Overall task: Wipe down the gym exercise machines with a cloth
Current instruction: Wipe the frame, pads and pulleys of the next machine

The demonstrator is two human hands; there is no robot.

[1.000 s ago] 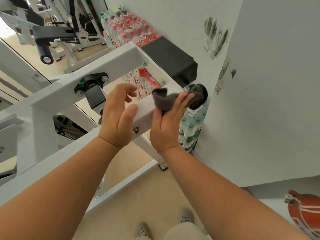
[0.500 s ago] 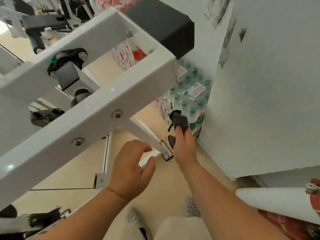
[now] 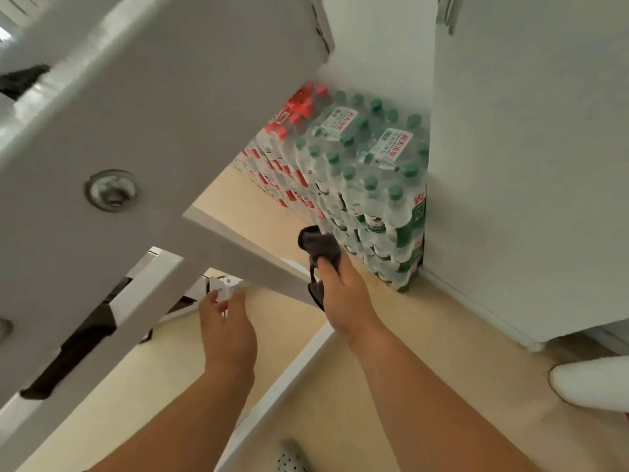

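Cloth [image 3: 320, 248]: dark grey, bunched, held in the right grip [image 3: 343, 287], thumb and fingers curled round it. A loose end hangs below the thumb. It sits at the lower end of a slanted white strut [image 3: 238, 247] of the gym machine, against the strut's right edge, low over the floor [image 3: 391, 352].

Left grip [image 3: 228, 332]: released, fingers straight, holding nothing. Fingertips reach a small white bracket [image 3: 223, 286] under the strut; cannot tell whether they touch it.

Machine: a broad white beam [image 3: 153, 114] fills the upper left, close to the camera and blurred, with a bolt [image 3: 111, 190] in its face.

Surroundings: shrink-wrapped packs of green-capped bottles [image 3: 371, 185] are stacked against the white wall [image 3: 527, 165], just beside the cloth, with red-capped packs [image 3: 292, 131] behind them. A white floor rail [image 3: 282, 386] runs between the forearms. A perforated grey shoe [image 3: 289, 458] shows at the bottom edge.
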